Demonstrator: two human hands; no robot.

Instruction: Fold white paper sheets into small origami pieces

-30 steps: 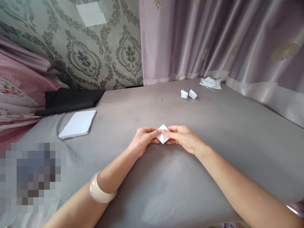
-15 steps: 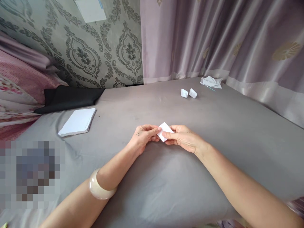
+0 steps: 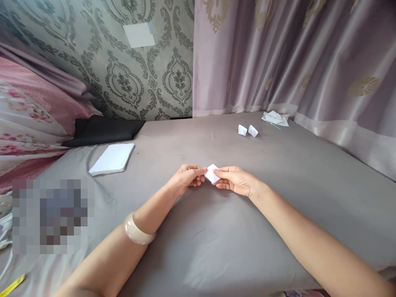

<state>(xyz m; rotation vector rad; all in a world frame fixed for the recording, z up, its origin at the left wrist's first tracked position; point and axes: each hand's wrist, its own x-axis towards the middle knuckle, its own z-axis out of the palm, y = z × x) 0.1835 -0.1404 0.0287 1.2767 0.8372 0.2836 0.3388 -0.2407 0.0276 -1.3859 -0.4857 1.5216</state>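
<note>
A small piece of folded white paper, diamond-shaped from here, is held between my two hands above the grey cloth. My left hand pinches its left corner between thumb and fingers; a pale bangle circles that forearm. On the other side, my right hand grips the paper with the thumb on top and fingers beneath. The finer creases are too small to make out. Beyond the hands, two small folded white paper shapes sit side by side on the cloth.
A stack of white paper lies at the left, near a folded black cloth. Loose white papers and a thin bluish stick rest by the curtain. A yellow strip shows at lower left.
The camera view has tilted up and shifted left a little. My left thumb has slid outward from over the paper to its left corner, and my right thumb has pulled back slightly.
</note>
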